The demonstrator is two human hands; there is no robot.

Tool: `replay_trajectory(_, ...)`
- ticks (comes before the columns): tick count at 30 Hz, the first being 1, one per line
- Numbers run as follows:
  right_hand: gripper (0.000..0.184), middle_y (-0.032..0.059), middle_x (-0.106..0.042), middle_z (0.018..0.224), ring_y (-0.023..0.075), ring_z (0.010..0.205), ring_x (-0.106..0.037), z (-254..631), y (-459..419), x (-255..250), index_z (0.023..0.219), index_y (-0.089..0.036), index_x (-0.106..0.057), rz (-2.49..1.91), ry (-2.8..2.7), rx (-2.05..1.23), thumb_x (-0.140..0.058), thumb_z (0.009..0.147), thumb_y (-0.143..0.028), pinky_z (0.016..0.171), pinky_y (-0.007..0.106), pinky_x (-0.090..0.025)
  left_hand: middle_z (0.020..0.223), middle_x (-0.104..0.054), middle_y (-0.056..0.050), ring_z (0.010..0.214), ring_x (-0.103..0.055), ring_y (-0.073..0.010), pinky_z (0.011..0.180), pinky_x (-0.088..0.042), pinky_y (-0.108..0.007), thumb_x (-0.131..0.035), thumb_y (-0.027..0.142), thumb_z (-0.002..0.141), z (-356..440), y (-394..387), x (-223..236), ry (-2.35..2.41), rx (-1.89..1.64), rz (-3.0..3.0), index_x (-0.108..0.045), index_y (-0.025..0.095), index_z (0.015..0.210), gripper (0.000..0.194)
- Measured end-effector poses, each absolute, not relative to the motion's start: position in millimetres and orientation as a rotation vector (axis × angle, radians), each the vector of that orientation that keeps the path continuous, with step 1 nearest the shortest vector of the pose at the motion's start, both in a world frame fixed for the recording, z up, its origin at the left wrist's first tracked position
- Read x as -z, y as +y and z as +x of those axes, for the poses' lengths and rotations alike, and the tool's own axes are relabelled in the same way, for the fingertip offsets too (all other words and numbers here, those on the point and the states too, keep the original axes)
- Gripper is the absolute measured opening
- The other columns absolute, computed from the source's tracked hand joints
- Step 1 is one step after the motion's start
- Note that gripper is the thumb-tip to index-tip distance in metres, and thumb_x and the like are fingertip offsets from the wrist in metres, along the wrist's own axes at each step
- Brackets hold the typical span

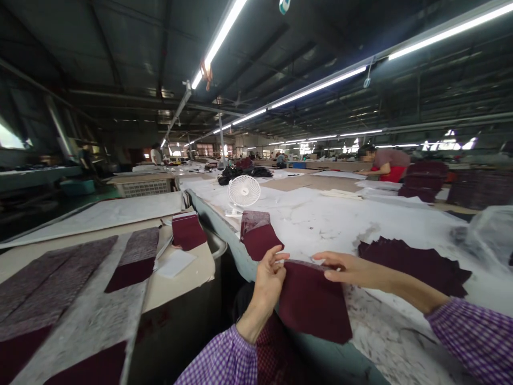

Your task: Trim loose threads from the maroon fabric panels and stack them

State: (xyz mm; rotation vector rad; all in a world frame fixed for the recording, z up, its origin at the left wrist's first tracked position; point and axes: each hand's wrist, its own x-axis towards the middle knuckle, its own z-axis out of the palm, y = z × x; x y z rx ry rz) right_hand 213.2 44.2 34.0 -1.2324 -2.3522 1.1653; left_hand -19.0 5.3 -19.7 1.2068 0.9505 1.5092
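Observation:
A dark maroon fabric piece (315, 307) lies at the table's near edge, its lower part reaching past the edge. At its upper left corner is my left hand (269, 278), thumb and fingers closed on the cloth. My right hand (348, 269) is over the upper right corner, fingers stretched and apart, fingertips touching or just above the cloth. A greyish strip shows along the top edge between the hands. Just beyond my left hand sits a small stack of maroon pieces (261, 238). To the right lies a fanned pile of dark maroon pieces (412, 264).
A white fan (243, 191) stands on the white-covered table (312, 214). Across a gap on the left, another table (180, 278) bears maroon and grey pieces. Clear plastic (491, 230) lies at the right. A co-worker (387, 163) leans over the table farther back.

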Motion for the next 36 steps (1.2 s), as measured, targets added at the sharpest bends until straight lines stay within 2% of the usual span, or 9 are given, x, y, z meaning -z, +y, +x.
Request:
replay_trajectory(4,0.071,0.0122,-0.061,0.115,0.0264,0.106,-0.057,208,39,-41,0.132,-0.018,-0.042,-1.107,-2.278,-1.308,-0.065,0.072,-0.049,0.088,0.038,-0.045,0.125,-0.054,-0.010,0.089,-0.061,-0.0133,0.076,-0.050,-0.025,-0.047,0.014,0.081,-24,1,23,1.186,-1.595,1.367,-0.045,0.020,0.124,0.044)
replay_trajectory(6,0.066,0.0089,-0.063,0.102,0.0237,0.094,-0.060,207,43,-45,0.129,-0.017,-0.043,-1.130,-2.325,-1.247,-0.064,0.072,-0.043,0.080,0.036,-0.046,0.127,-0.051,-0.011,0.105,-0.056,-0.0186,0.084,-0.049,-0.030,-0.045,0.021,0.086,-26,2,17,1.366,-1.654,1.599,-0.047,0.019,0.124,0.039)
replay_trajectory(8,0.062,0.0045,-0.062,0.089,0.0202,0.081,-0.059,208,49,-46,0.127,-0.017,-0.046,-1.171,-2.400,-1.139,-0.063,0.071,-0.036,0.071,0.032,-0.045,0.123,-0.055,-0.011,0.112,-0.051,-0.0221,0.091,-0.045,-0.034,-0.045,0.025,0.088,-22,7,6,1.480,-1.584,1.890,-0.053,0.016,0.120,0.035)
replay_trajectory(11,0.059,0.0007,-0.059,0.080,0.0162,0.069,-0.055,209,61,-43,0.126,-0.015,-0.048,-1.140,-2.485,-1.042,-0.060,0.070,-0.028,0.061,0.027,-0.042,0.107,-0.066,-0.008,0.104,-0.054,-0.0239,0.094,-0.042,-0.037,-0.050,0.032,0.087,-6,20,-12,1.495,-1.168,2.228,-0.064,0.017,0.109,0.030)
replay_trajectory(15,0.050,0.0022,-0.062,0.083,0.0166,0.071,-0.055,216,71,-42,0.117,-0.015,-0.057,-1.165,-2.642,-0.790,-0.058,0.067,-0.021,0.060,0.025,-0.039,0.091,-0.070,-0.002,0.090,-0.061,-0.0206,0.083,-0.047,-0.031,-0.057,0.031,0.083,21,39,-18,1.421,-0.777,2.274,-0.069,0.023,0.104,0.025)
replay_trajectory(19,0.039,0.0035,-0.066,0.080,0.0179,0.070,-0.058,233,73,-42,0.112,-0.015,-0.060,-1.274,-2.627,-0.599,-0.054,0.076,-0.028,0.062,0.026,-0.041,0.097,-0.069,-0.004,0.093,-0.061,-0.0207,0.084,-0.046,-0.029,-0.053,0.019,0.083,34,47,-7,1.478,-0.730,2.397,-0.071,0.022,0.100,0.024)
replay_trajectory(23,0.030,0.0054,-0.069,0.081,0.0184,0.071,-0.060,245,72,-38,0.092,-0.015,-0.068,-1.217,-2.625,-0.451,-0.044,0.084,-0.031,0.063,0.026,-0.041,0.096,-0.065,-0.005,0.093,-0.059,-0.0198,0.080,-0.046,-0.028,-0.047,0.017,0.087,35,42,-2,1.446,-0.673,2.620,-0.069,0.024,0.102,0.028)
replay_trajectory(29,0.028,0.0079,-0.071,0.089,0.0186,0.077,-0.063,240,70,-35,0.094,-0.015,-0.070,-1.139,-2.691,-0.188,-0.045,0.084,-0.024,0.070,0.026,-0.043,0.092,-0.061,-0.003,0.090,-0.056,-0.0183,0.076,-0.045,-0.027,-0.043,0.019,0.090,35,38,0,1.449,-0.653,2.742,-0.069,0.026,0.102,0.029)
replay_trajectory(36,0.024,0.0063,-0.070,0.082,0.0156,0.071,-0.061,234,66,-35,0.084,-0.016,-0.068,-1.143,-2.741,-0.035,-0.045,0.081,-0.015,0.065,0.023,-0.041,0.091,-0.061,-0.004,0.088,-0.055,-0.0187,0.074,-0.044,-0.027,-0.043,0.020,0.091,34,40,3,1.431,-0.663,2.771,-0.069,0.025,0.100,0.028)
